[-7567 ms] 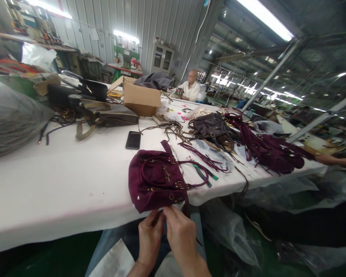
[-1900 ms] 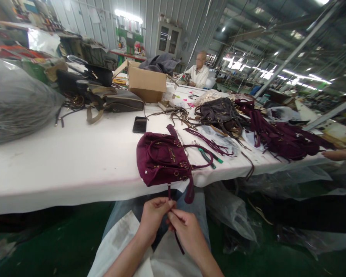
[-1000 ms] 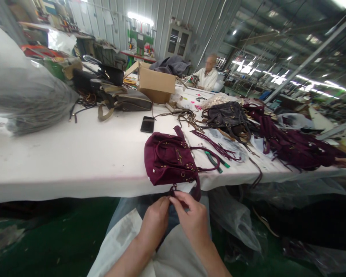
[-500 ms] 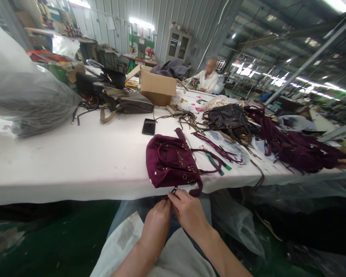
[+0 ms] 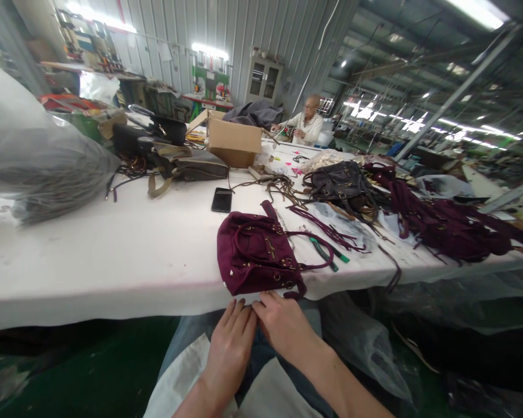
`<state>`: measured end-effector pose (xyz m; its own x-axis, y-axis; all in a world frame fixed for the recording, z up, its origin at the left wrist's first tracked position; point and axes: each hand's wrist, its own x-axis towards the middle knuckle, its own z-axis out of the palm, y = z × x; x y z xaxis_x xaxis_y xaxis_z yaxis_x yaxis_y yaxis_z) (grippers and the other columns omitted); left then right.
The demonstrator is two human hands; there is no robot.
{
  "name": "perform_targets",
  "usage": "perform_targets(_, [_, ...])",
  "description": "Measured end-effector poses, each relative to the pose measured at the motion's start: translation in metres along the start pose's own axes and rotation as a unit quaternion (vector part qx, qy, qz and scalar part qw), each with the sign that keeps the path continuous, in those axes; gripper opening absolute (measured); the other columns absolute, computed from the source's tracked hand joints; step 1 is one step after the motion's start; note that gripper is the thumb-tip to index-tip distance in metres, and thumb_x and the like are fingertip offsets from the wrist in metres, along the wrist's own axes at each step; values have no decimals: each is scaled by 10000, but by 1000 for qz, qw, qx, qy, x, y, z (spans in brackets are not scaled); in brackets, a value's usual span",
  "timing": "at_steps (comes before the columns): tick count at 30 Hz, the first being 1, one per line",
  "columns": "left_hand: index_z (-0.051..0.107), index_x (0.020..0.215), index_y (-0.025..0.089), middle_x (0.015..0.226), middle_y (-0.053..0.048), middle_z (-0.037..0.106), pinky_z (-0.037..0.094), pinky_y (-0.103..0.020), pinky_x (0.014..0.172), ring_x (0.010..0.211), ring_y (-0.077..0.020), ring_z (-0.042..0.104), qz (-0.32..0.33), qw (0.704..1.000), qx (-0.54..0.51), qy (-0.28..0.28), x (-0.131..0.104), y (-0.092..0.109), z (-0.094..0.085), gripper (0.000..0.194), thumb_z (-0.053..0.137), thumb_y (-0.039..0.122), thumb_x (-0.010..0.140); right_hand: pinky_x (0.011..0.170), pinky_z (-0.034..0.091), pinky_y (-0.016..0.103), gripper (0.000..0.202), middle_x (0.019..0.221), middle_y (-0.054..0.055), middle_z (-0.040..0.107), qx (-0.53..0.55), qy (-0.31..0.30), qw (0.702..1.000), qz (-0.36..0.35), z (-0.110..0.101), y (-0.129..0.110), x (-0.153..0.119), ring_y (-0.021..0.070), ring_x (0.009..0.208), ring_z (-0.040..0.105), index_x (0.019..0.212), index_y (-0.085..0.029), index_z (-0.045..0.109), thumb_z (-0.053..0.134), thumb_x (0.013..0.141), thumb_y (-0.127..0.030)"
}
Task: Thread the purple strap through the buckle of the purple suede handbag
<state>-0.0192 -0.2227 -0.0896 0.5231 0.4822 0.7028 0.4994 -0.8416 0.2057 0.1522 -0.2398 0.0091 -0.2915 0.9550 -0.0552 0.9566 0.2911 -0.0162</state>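
Both hands meet at lower centre, just under the table edge (image 5: 113, 302): the left hand (image 5: 229, 348) lies flat with fingers extended, holding nothing visible, while whether the right hand (image 5: 283, 325) pinches anything I cannot tell. Just above them, the burgundy suede handbag (image 5: 253, 255) lies on the white table with buckles and straps fitted; what remains is unclear.

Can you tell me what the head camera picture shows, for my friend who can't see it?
A person's left hand and right hand meet at the near edge of a maroon handbag lying on a white table. A black phone, green-handled pliers and more bags lie farther back.
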Motion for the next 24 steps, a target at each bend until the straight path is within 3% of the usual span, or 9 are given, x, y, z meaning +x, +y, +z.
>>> perform_targets(4, [648, 1353, 31, 1288, -200, 778, 683, -419, 1009, 1213, -310, 753, 42, 999, -25, 10, -3, -11, 3, 416, 421, -15, 1007, 754, 471, 379, 159, 1112, 72, 717, 3, -1, 1000, -13, 0, 5, 2, 252, 1023, 683, 1075, -180, 721, 581, 1007, -148])
perform_targets(6, [654, 1356, 65, 1282, -182, 786, 677, -374, 988, 1173, -281, 771, 25, 998, -61, 14, -2, -13, 5, 417, 425, -19, 1017, 786, 484, 375, 152, 1108, 65, 715, 14, -4, 1000, -14, 1, 7, 2, 246, 1030, 679, 1061, -184, 721, 586, 1000, -147])
perform_targets(8, [686, 1301, 124, 1198, -135, 811, 668, -304, 917, 1042, -228, 800, -34, 990, -137, 18, 0, -13, 9, 372, 457, -1, 1037, 823, 494, 368, 156, 1105, 58, 710, 22, -6, 1000, -9, 2, 9, 1, 242, 1046, 674, 1055, -185, 718, 587, 990, -132])
perform_targets(10, [730, 1208, 193, 1085, -65, 827, 639, -241, 832, 910, -178, 798, -134, 963, -235, 13, 2, -10, 12, 292, 518, 59, 1058, 854, 498, 364, 167, 1106, 55, 700, 24, -3, 1000, 0, 2, 10, 0, 242, 1065, 667, 1052, -187, 712, 582, 979, -112])
perform_targets(13, [792, 1079, 264, 991, -3, 832, 606, -231, 804, 863, -169, 784, -301, 888, -347, 0, 4, -2, 17, 186, 615, 209, 1058, 877, 497, 365, 186, 1115, 55, 686, 18, 3, 1000, 7, 3, 10, -2, 249, 1096, 655, 1063, -192, 701, 570, 973, -95])
perform_targets(16, [808, 984, 257, 918, -14, 821, 599, -261, 775, 821, -195, 762, -431, 799, -420, 10, 6, 7, 21, 161, 676, 345, 1013, 864, 500, 382, 176, 1129, 60, 678, 8, 0, 1000, 10, 6, 9, -2, 265, 1108, 645, 1077, -200, 689, 574, 976, -113])
perform_targets(21, [738, 913, 201, 872, -51, 783, 656, -339, 753, 809, -244, 758, -531, 627, -567, 61, 15, 15, 29, 280, 815, 464, 852, 857, 515, 411, 157, 1125, 62, 681, -11, 9, 1000, 18, 12, 6, -1, 283, 1084, 654, 1069, -204, 679, 580, 978, -122])
perform_targets(24, [743, 893, 179, 838, -57, 772, 668, -351, 726, 786, -253, 760, -553, 584, -590, 74, 17, 16, 32, 346, 879, 474, 773, 851, 521, 413, 167, 1112, 64, 693, -27, 26, 999, 30, 16, 6, -2, 284, 1041, 670, 1053, -203, 680, 584, 970, -95])
